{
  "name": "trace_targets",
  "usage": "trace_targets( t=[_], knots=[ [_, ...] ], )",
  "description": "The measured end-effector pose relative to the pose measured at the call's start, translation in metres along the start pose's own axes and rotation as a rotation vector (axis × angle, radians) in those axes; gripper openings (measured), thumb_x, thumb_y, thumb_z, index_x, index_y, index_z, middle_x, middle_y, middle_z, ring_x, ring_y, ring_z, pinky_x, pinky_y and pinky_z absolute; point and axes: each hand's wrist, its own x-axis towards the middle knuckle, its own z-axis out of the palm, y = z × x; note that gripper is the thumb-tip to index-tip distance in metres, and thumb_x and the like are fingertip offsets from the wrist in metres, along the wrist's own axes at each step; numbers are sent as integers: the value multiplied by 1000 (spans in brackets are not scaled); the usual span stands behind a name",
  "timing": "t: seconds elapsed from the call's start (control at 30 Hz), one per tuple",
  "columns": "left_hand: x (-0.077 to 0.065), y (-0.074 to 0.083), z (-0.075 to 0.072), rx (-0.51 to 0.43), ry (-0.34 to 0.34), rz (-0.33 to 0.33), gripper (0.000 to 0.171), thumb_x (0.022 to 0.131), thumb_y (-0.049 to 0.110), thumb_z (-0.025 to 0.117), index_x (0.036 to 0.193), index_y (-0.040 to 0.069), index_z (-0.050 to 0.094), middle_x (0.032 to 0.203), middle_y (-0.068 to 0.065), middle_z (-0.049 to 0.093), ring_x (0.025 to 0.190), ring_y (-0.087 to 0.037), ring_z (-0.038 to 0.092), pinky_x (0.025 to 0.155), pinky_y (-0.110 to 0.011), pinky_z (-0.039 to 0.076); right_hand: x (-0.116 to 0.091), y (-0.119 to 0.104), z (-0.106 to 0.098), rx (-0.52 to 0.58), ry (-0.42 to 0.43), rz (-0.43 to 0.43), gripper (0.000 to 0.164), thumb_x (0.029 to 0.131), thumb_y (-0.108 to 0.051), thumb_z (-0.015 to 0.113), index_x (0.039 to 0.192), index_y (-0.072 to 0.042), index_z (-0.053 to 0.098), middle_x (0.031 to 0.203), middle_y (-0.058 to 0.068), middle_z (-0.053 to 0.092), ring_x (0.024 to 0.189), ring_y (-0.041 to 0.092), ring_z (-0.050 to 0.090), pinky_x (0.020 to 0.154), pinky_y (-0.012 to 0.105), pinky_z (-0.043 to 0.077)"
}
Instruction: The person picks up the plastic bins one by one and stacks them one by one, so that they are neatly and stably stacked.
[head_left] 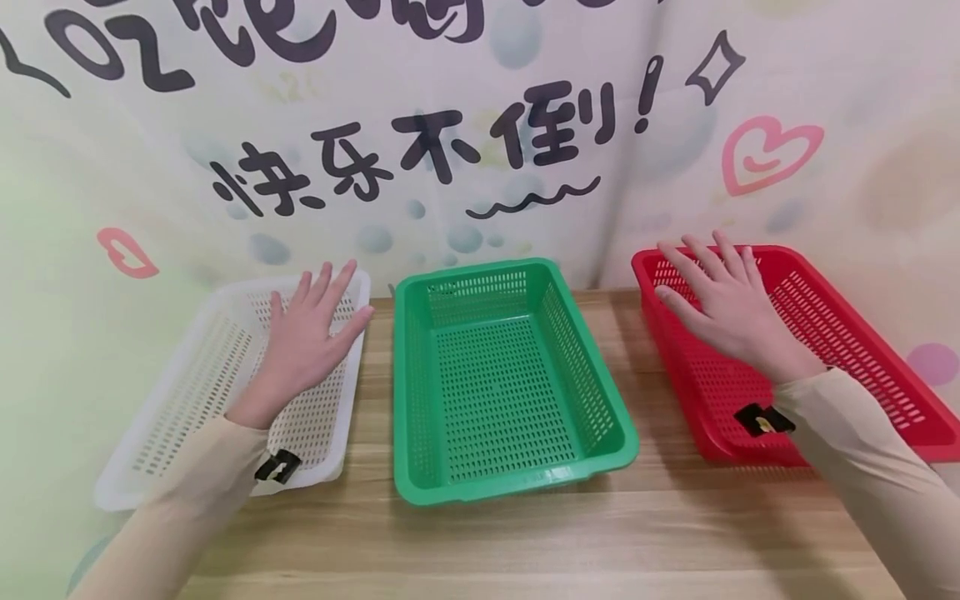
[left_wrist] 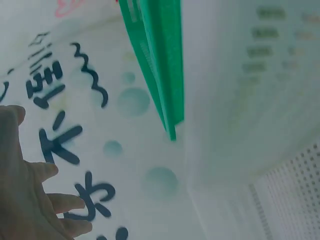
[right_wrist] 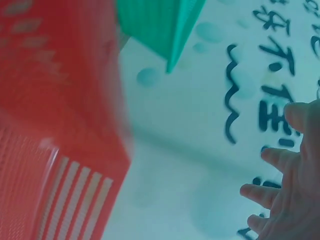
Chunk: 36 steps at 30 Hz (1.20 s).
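My left hand [head_left: 303, 342] is held over the white basket [head_left: 345, 400], its fingers spread and nothing in it. On the other side, my right hand [head_left: 731, 312] hangs over the red basket [head_left: 847, 317], also with spread fingers and an empty palm. Between the two hands stands a green basket [head_left: 517, 483], touched by neither. All three are slotted plastic baskets, and the green one shows a bare perforated floor. In the left wrist view the fingers [left_wrist: 65, 202] reach out beside the white basket's wall. The right wrist view shows the other hand's fingers [right_wrist: 262, 195] apart from the red basket.
The baskets stand in a row on a wood-grain table [head_left: 480, 542]. Close behind them hangs a pale cloth backdrop [head_left: 420, 233] with dark lettering and hearts. Both sleeves carry a small black patch near the wrist.
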Motion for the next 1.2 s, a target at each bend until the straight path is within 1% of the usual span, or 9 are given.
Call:
trace_targets(
  t=[0.1,0.23,0.37,0.5,0.67,0.83,0.97,1.1,1.2],
  knots=[
    [-2,11,5,-31,-14,16,71,99,56,35,155,15,21,155,-24,19,141,-46,11,106,-71,-3,1,-12,0,18,10,-13,69,94,-34,58,153,-14,29,152,24,25,143,42,2,112,58,-8],
    [-4,20,14,-95,-50,27,69,100,52,36,155,13,21,155,-24,19,141,-47,12,107,-70,2,3,-25,3,46,25,-31,68,94,-32,60,152,-12,31,149,25,29,142,42,8,113,60,0],
    [-7,25,23,-186,-82,56,66,102,46,39,154,10,21,156,-20,19,142,-42,14,111,-63,8,6,-35,10,81,31,-59,65,95,-32,59,151,-12,34,148,23,33,142,41,13,113,60,6],
    [-10,31,32,-239,-121,75,65,102,43,40,155,10,20,157,-15,19,143,-36,15,112,-59,13,9,-42,17,121,7,-64,64,95,-31,58,151,-13,34,149,22,32,142,40,12,111,63,10],
    [-13,40,41,-284,-165,60,64,102,43,41,155,13,20,157,-13,19,142,-36,19,110,-62,19,12,-48,27,150,-36,-60,63,95,-31,58,151,-12,33,150,22,31,143,39,11,110,65,14],
    [-14,43,53,-326,-172,41,65,102,43,43,154,11,22,156,-18,19,142,-38,20,110,-60,20,16,-52,39,181,-70,-66,62,96,-34,56,150,-10,35,149,23,32,142,41,13,109,65,16],
    [-16,40,63,-346,-174,9,67,101,42,45,155,12,19,156,-24,13,141,-42,15,107,-66,18,19,-53,49,210,-106,-50,63,96,-34,57,149,-9,35,150,22,32,142,43,13,107,68,17],
    [-18,37,71,-352,-183,-33,71,100,44,46,156,17,13,156,-29,5,138,-50,13,99,-75,18,20,-52,59,228,-141,-22,63,95,-30,58,150,-9,35,150,24,31,140,45,14,105,70,19],
    [-19,34,75,-362,-192,-70,73,99,46,47,157,19,11,155,-30,-1,137,-54,12,96,-77,18,20,-50,66,238,-167,-15,62,96,-30,57,150,-9,34,148,25,33,139,46,17,103,71,22]
  ],
)
